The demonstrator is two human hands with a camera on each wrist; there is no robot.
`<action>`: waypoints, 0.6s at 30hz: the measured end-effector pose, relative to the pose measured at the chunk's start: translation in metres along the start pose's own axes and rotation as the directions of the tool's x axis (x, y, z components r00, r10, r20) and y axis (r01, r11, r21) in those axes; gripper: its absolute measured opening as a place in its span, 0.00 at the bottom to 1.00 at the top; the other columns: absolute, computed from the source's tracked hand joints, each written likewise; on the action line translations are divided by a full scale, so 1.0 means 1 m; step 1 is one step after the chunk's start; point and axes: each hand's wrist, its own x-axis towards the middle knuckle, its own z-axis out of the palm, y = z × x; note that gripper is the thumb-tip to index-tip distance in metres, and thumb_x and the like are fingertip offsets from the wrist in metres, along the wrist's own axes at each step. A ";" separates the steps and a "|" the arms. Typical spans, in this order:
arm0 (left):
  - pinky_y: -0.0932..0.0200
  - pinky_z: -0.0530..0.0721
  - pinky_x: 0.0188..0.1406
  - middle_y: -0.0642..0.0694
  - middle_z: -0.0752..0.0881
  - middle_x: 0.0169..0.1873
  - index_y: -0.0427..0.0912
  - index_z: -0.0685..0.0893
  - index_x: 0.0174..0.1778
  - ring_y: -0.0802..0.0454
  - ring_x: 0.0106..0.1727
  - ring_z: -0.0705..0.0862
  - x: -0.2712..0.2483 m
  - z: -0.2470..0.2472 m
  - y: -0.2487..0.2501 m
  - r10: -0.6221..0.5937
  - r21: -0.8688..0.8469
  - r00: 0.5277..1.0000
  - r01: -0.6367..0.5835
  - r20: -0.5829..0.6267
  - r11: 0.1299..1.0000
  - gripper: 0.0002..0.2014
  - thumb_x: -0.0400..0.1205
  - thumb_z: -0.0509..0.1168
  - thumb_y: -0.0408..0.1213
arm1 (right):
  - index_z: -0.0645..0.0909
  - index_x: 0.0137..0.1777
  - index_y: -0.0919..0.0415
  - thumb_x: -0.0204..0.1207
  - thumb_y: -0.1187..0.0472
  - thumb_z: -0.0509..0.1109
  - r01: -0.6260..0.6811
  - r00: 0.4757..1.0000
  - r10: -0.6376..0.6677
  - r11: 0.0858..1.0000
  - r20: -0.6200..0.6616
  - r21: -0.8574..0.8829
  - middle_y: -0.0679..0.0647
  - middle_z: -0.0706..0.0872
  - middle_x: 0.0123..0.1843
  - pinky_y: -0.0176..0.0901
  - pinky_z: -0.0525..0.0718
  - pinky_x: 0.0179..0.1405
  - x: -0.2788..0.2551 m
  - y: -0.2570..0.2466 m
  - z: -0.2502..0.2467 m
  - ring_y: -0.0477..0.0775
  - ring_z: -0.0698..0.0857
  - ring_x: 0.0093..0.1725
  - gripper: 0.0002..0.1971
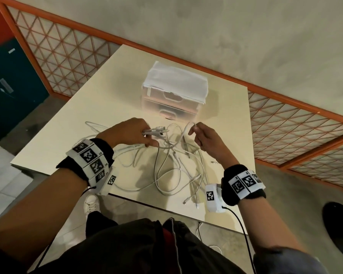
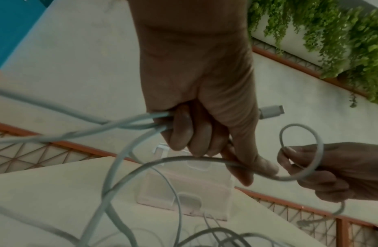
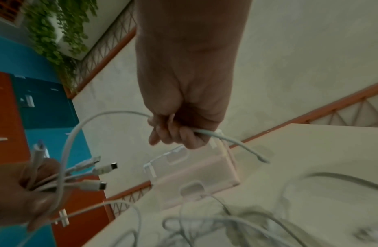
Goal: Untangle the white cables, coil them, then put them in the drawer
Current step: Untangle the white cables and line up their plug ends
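A tangle of white cables (image 1: 172,165) lies on the cream table (image 1: 87,123) in front of me. My left hand (image 1: 135,133) grips a bundle of several cable ends, their plugs (image 3: 101,173) sticking out past the fingers (image 2: 183,133). My right hand (image 1: 202,135) pinches one white cable (image 3: 215,135) just beyond it; that cable arcs in a loop (image 2: 300,150) back to the left hand. Behind both hands stands a clear plastic drawer unit (image 1: 174,93) with two drawers, both closed.
An orange-framed lattice railing (image 1: 297,131) runs behind and to the right of the table. A teal cabinet (image 1: 10,84) stands at the left. Loose plugs (image 1: 190,200) lie near the table's front edge. A dark round object (image 1: 339,226) sits on the floor at right.
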 end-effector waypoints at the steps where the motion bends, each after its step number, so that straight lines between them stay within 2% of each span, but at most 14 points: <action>1: 0.68 0.69 0.26 0.45 0.82 0.24 0.43 0.87 0.27 0.54 0.26 0.77 0.001 0.003 -0.002 -0.014 0.038 0.999 0.013 0.030 0.999 0.15 0.71 0.75 0.50 | 0.79 0.44 0.61 0.87 0.59 0.56 -0.018 0.999 0.020 0.999 0.042 -0.038 0.52 0.73 0.24 0.32 0.71 0.28 -0.005 0.007 0.000 0.44 0.71 0.24 0.14; 2: 0.68 0.70 0.27 0.44 0.83 0.25 0.43 0.88 0.28 0.53 0.28 0.79 0.002 0.008 -0.003 -0.026 0.075 0.998 0.023 0.048 0.997 0.15 0.70 0.76 0.51 | 0.81 0.43 0.59 0.86 0.60 0.57 -0.047 0.995 0.054 0.996 0.084 -0.080 0.51 0.77 0.26 0.34 0.73 0.32 -0.009 0.015 0.001 0.45 0.75 0.26 0.14; 4: 0.59 0.75 0.32 0.42 0.87 0.29 0.45 0.88 0.27 0.49 0.32 0.83 0.005 0.017 -0.005 -0.056 0.128 0.997 0.050 0.047 0.991 0.15 0.69 0.76 0.53 | 0.85 0.44 0.57 0.84 0.60 0.60 -0.113 0.983 0.139 0.974 0.120 -0.198 0.51 0.82 0.32 0.39 0.75 0.39 -0.019 0.033 0.004 0.49 0.81 0.34 0.12; 6: 0.57 0.77 0.35 0.43 0.87 0.29 0.44 0.88 0.27 0.47 0.33 0.85 0.007 0.026 -0.004 -0.076 0.155 0.996 0.069 0.044 0.986 0.16 0.69 0.76 0.54 | 0.87 0.49 0.64 0.80 0.63 0.67 -0.163 0.980 0.188 0.940 0.057 -0.299 0.51 0.81 0.36 0.43 0.76 0.43 -0.027 0.049 0.009 0.55 0.82 0.41 0.08; 7: 0.57 0.77 0.35 0.45 0.86 0.27 0.44 0.88 0.27 0.47 0.33 0.84 0.008 0.030 -0.003 -0.085 0.169 0.995 0.076 0.050 0.983 0.16 0.69 0.76 0.54 | 0.86 0.49 0.66 0.77 0.65 0.71 -0.190 0.979 0.203 0.930 0.010 -0.315 0.51 0.79 0.38 0.40 0.75 0.42 -0.032 0.056 0.012 0.54 0.81 0.42 0.06; 9: 0.59 0.74 0.34 0.49 0.83 0.23 0.45 0.86 0.25 0.48 0.32 0.83 0.009 0.037 -0.002 -0.097 0.195 0.993 0.083 0.066 0.977 0.16 0.70 0.75 0.53 | 0.78 0.43 0.62 0.69 0.66 0.78 -0.245 0.968 0.250 0.913 -0.027 -0.327 0.51 0.75 0.39 0.33 0.71 0.34 -0.040 0.063 0.016 0.50 0.76 0.39 0.10; 11: 0.59 0.73 0.34 0.49 0.82 0.23 0.47 0.85 0.23 0.48 0.32 0.84 0.011 0.040 -0.002 -0.108 0.205 0.992 0.092 0.068 0.974 0.16 0.70 0.75 0.53 | 0.71 0.35 0.56 0.66 0.65 0.80 -0.265 0.947 0.309 0.907 0.090 -0.328 0.49 0.76 0.34 0.33 0.69 0.30 -0.046 0.066 0.019 0.48 0.75 0.33 0.17; 12: 0.59 0.73 0.34 0.49 0.83 0.23 0.47 0.85 0.23 0.48 0.32 0.84 0.012 0.040 -0.002 -0.115 0.207 0.991 0.098 0.070 0.973 0.16 0.70 0.76 0.53 | 0.71 0.32 0.54 0.66 0.65 0.80 -0.258 0.926 0.332 0.904 0.179 -0.340 0.47 0.78 0.32 0.34 0.71 0.31 -0.048 0.066 0.020 0.47 0.77 0.33 0.18; 14: 0.59 0.72 0.32 0.50 0.82 0.22 0.46 0.85 0.23 0.49 0.30 0.82 0.013 0.039 -0.003 -0.127 0.203 0.989 0.110 0.071 0.973 0.16 0.70 0.76 0.53 | 0.78 0.31 0.55 0.67 0.70 0.76 -0.224 0.873 0.365 0.889 0.323 -0.400 0.47 0.83 0.33 0.34 0.75 0.37 -0.054 0.065 0.022 0.47 0.82 0.38 0.12; 15: 0.59 0.71 0.30 0.50 0.81 0.21 0.46 0.85 0.24 0.50 0.29 0.81 0.012 0.038 -0.003 -0.134 0.205 0.988 0.117 0.073 0.972 0.16 0.70 0.76 0.53 | 0.83 0.34 0.59 0.68 0.73 0.72 -0.198 0.860 0.366 0.881 0.355 -0.430 0.49 0.84 0.36 0.34 0.77 0.40 -0.057 0.065 0.022 0.47 0.82 0.40 0.09; 16: 0.59 0.70 0.29 0.51 0.80 0.20 0.45 0.86 0.25 0.52 0.28 0.80 0.012 0.036 -0.004 -0.142 0.211 0.987 0.123 0.076 0.970 0.16 0.70 0.76 0.53 | 0.86 0.36 0.61 0.68 0.76 0.68 -0.171 0.863 0.353 0.876 0.360 -0.450 0.51 0.85 0.38 0.35 0.79 0.43 -0.060 0.066 0.023 0.48 0.83 0.41 0.10; 18: 0.59 0.71 0.31 0.51 0.79 0.20 0.44 0.88 0.27 0.52 0.27 0.79 0.011 0.034 -0.006 -0.160 0.230 0.983 0.136 0.090 0.964 0.15 0.70 0.76 0.52 | 0.85 0.36 0.58 0.67 0.79 0.62 -0.149 0.885 0.322 0.880 0.336 -0.451 0.53 0.85 0.40 0.44 0.82 0.48 -0.065 0.070 0.023 0.52 0.83 0.42 0.16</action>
